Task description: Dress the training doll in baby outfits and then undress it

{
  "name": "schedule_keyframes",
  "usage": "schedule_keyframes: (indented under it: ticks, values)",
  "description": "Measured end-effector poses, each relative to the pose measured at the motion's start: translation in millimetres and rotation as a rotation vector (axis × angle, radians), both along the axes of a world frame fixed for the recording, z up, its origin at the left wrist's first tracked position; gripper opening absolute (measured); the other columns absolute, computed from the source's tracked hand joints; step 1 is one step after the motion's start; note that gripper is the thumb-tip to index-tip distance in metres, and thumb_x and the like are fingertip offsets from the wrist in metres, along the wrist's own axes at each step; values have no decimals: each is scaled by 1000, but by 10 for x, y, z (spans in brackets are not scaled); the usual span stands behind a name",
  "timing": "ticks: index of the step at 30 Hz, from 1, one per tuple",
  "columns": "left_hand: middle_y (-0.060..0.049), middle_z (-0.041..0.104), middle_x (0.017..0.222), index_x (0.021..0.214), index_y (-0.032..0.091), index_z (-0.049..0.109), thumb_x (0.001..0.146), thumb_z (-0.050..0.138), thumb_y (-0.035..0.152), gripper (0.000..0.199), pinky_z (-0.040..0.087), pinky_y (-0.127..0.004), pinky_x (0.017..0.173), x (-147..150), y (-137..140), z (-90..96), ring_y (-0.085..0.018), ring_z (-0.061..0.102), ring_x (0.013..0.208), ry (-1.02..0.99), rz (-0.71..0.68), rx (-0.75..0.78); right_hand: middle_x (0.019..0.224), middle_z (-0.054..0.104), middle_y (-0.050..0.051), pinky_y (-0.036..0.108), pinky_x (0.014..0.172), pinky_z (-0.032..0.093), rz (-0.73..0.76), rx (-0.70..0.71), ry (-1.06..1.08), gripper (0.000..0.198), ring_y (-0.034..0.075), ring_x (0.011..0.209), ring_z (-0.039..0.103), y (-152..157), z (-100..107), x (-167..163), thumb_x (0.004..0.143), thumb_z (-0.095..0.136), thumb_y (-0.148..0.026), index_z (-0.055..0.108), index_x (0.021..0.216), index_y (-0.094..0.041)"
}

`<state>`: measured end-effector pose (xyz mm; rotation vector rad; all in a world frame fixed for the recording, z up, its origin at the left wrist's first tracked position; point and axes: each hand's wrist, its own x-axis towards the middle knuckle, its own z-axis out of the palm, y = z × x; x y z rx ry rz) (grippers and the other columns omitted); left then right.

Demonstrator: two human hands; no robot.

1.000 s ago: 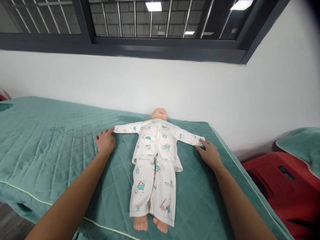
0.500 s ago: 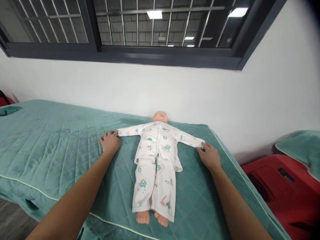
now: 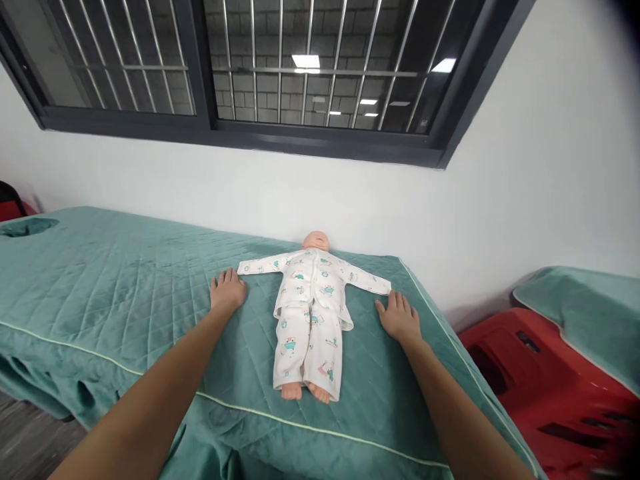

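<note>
A baby doll (image 3: 316, 241) lies on its back on the green quilted bed cover (image 3: 150, 273), head toward the wall. It wears a white printed pajama top (image 3: 313, 283) and matching pants (image 3: 307, 347), with bare feet showing below. Both sleeves are spread out to the sides, and no doll hands show at the cuffs. My left hand (image 3: 228, 290) rests flat on the cover just below the left-hand cuff, fingers stretched out. On the other side, my right hand (image 3: 400, 315) lies palm down, fingers apart, its fingertips close to the right-hand cuff. Neither hand grips anything.
A dark-framed window (image 3: 320, 143) with metal bars sits in the white wall (image 3: 240, 190) behind the bed. To the right stands a red plastic chair (image 3: 555, 380) with a green cloth (image 3: 590, 313) over it. A face hole (image 3: 30, 227) opens at the bed's far left.
My right hand has let go of the right-hand cuff and flattened onto the cover. My left hand has come off the other cuff. The view has tilted and pulled back slightly.
</note>
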<state>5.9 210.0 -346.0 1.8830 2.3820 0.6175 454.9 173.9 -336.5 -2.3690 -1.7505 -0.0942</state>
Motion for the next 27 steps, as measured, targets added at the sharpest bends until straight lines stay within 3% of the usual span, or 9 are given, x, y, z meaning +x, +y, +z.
schedule_keyframes:
  ticks: [4,7,11,13,17,21,27]
  values:
    - [-20,39,153,140,7,47,93,32,25,52,19,-55,117,-4,-225,52,-33,29,145,-43,-30,34,158,28,18,49,119,19,20,-17,-5,72,30,148,22,-360,20,-123,98,27,-50,26,153,-3]
    - [-20,45,148,134,7,51,91,40,25,48,24,-51,117,45,-532,44,-32,37,141,-85,-71,73,157,30,19,49,120,17,128,4,46,73,30,147,23,-765,21,-303,97,35,-47,25,152,-1]
    - [-13,62,130,128,14,54,86,47,22,44,42,-38,104,273,-1228,-145,-23,57,120,-189,-146,129,154,38,13,47,118,27,449,76,377,67,25,142,36,-1428,63,-727,94,43,-44,28,152,-14]
    - [-9,68,112,117,17,59,83,48,20,36,48,-37,94,465,-1641,-265,-21,64,103,-415,-264,224,156,36,9,44,117,32,606,159,516,62,22,142,36,-1716,124,-1003,95,45,-41,28,152,-21]
    - [-5,68,98,108,21,62,82,54,24,27,46,-41,88,857,-2247,-348,-23,63,91,-507,-401,249,152,41,9,47,118,30,814,239,412,52,22,143,34,-2019,259,-1522,90,47,-18,42,142,-20]
    - [-4,68,94,104,20,62,86,55,28,21,43,-41,84,1025,-2348,-214,-22,62,85,-537,-351,270,146,48,8,53,118,26,768,245,248,44,26,142,34,-2016,293,-1830,84,49,-7,55,125,-19]
    - [-3,66,84,87,21,63,88,53,32,15,39,-37,78,995,-2224,-116,-21,58,78,-536,-376,202,140,54,9,56,115,26,663,292,136,10,31,138,37,-1888,202,-1962,87,58,-16,62,96,-19]
